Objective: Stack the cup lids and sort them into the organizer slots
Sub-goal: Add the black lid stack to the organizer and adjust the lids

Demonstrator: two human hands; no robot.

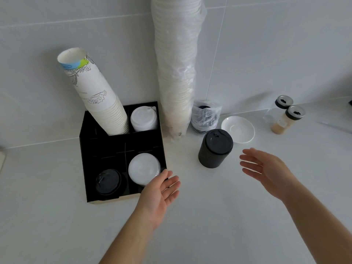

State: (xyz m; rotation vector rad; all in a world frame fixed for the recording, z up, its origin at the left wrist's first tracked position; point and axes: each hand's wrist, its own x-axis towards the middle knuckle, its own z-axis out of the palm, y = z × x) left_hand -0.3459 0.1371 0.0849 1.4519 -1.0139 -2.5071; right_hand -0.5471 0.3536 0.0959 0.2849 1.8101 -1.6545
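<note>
The stack of black lids (215, 148) stood on the counter (209, 216), well to the right of the black organizer (83, 141) and just in front of a white saucer (239, 129). Both hands were empty, fingers spread and palms turned inward: the left hand (159, 193) hovered at the organizer's front right corner, the right hand (266, 169) just right of the stack, touching nothing.

Inside the organizer, a shorter pile of black lids (108, 181) sat in the front left slot, white lids (144, 169) in the front right, more white lids (144, 119) in the back right, and paper cups (97, 96) leaned out of the back left.

The lids looked like thin moulded plastic: light, fairly stiff and smooth. Nested loosely, such a stack would likely shear or topple if gripped only at the top. The safer hold seemed to be around its sides, low down, with fingers spanning several lids, or one hand beneath and one steadying.
</note>
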